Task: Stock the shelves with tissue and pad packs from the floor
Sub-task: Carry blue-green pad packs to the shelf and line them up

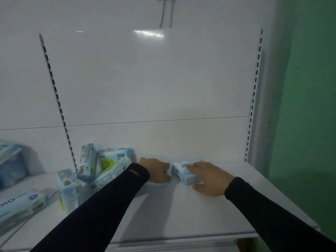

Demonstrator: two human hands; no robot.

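Both hands reach over a white shelf (209,211) that stands against a white back panel (145,79), with slotted uprights at the left (54,91) and right (254,91) of the panel. The right hand (209,178) lies on top of a pale blue pack printed ZERO (183,171); its fingers curl over the top and its thumb rests at the near side, so it grips the pack, which sits flat on the shelf near the back. The left hand (154,170) is just beside it, laid over a second pack (166,170) of which only a pale edge with a bit of green shows; the fingers cover it and seem to hold it, though the grasp is partly hidden. The two packs lie close together, almost touching. Both arms wear black sleeves (109,202).

Further left on the shelf stands a loose cluster of packs: one upright narrow pack (87,161), one with a green cartoon figure (114,159) leaning behind the left sleeve, one tilted in front (68,186), and a long ZERO pack (20,202) lying at the left edge. A blurred blue pack (11,164) sits at the far left. A green wall (309,106) runs down the right side
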